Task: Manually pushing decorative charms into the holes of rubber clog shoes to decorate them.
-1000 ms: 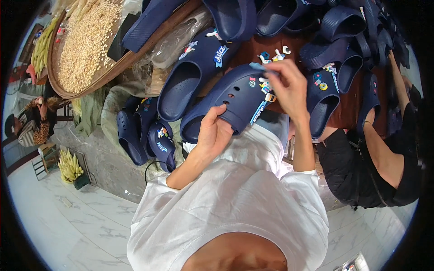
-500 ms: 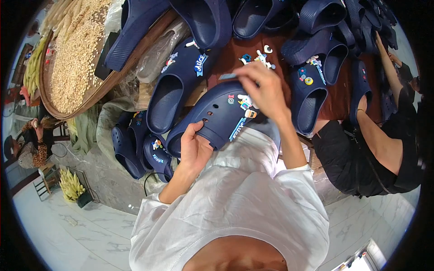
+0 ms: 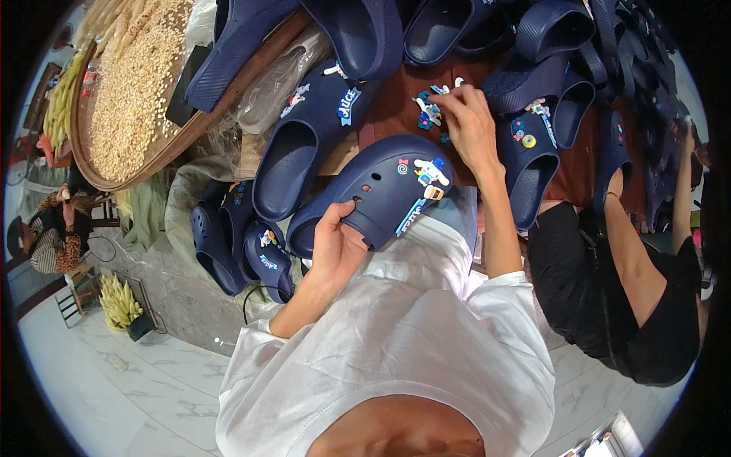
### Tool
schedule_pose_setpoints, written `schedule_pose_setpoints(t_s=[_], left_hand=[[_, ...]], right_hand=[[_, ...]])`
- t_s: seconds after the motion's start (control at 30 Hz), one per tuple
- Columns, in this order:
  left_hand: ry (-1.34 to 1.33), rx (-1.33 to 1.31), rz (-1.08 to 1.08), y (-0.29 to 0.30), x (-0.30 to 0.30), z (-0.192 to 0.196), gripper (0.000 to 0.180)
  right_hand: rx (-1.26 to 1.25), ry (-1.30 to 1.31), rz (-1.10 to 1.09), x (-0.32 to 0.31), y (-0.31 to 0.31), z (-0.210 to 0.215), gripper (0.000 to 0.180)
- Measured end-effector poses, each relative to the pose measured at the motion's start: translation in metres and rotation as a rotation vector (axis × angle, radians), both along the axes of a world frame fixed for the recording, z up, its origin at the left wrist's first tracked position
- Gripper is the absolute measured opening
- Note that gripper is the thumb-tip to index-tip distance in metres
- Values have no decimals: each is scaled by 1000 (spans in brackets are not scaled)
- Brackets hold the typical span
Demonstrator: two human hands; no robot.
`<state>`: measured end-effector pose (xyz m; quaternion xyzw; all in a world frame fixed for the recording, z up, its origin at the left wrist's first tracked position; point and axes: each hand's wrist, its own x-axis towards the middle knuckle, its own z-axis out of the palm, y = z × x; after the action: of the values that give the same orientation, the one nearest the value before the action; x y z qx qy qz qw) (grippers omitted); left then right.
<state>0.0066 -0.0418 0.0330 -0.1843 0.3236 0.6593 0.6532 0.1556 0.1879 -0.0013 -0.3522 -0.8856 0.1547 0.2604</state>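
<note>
My left hand [image 3: 339,247] grips a navy clog [image 3: 346,183] by its side, thumb on top near the vent holes. Several charms sit on the clog's upper: a white figure charm [image 3: 430,171], a light-blue banner charm [image 3: 411,218] and a small orange-brown one. Past the clog's toe, my right hand [image 3: 472,126] reaches over a brown surface with its fingers bent together. Loose blue-and-white charms [image 3: 429,112] lie beside its fingertips. A light-blue bit shows at the fingertips; I cannot make out whether it is held. A decorated navy clog [image 3: 316,129] stands to the left.
More navy clogs [image 3: 525,152] crowd the right and far side. A round woven tray [image 3: 84,145] of pale kernels stands at the far left, and several clogs [image 3: 217,247] lie below it. At the right, another person's arm [image 3: 636,244] reaches to a clog.
My right hand has moved from above the clog's toe, away and to the right, to the loose charms. My left hand still holds the clog. The view has shifted slightly.
</note>
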Motion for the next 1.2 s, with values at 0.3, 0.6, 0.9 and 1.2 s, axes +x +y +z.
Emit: schedule_pose_setpoints(t_s=[0.3, 0.6, 0.9, 1.2], left_hand=[[1, 24, -6, 1, 2, 4, 41], [26, 63, 11, 11, 10, 6, 35], [56, 93, -3, 17, 15, 2, 33], [67, 54, -2, 22, 16, 4, 34]], right_hand=[[51, -220, 170, -8, 5, -1, 32], [-255, 179, 129, -7, -17, 55, 20], [-382, 19, 547, -21, -59, 77, 21], [-361, 58, 391, -27, -69, 67, 18]])
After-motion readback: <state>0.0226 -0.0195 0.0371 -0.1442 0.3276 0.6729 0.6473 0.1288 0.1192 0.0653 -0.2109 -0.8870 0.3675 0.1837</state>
